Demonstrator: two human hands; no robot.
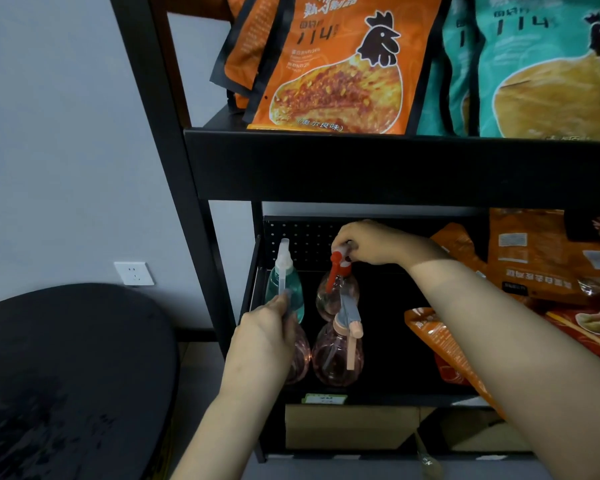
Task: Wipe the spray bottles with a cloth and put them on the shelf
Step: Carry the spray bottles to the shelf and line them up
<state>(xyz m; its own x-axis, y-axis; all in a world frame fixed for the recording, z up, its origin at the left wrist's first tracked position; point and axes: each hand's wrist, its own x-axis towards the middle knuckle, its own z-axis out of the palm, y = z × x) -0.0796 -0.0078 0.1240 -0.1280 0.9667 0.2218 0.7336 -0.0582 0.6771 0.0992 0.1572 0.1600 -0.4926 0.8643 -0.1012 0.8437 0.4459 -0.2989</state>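
Observation:
Several spray bottles stand on the lower black shelf [388,398]. At the back left is a teal bottle [284,289] with a clear spray head; my left hand [264,337] grips its lower part. Beside it stands a pink bottle with a red spray head [336,289], and my right hand [371,242] pinches the top of that head. In front stands a pink bottle with a peach and grey spray head [338,355]. Another pink bottle [300,358] is partly hidden behind my left hand. No cloth is visible.
Orange snack bags [541,258] fill the right side of the lower shelf, one [440,344] leaning near my right forearm. The upper shelf carries an orange bag [333,64] and teal bags [548,71]. A black round chair [70,375] sits at the left. Cardboard boxes [347,427] lie below.

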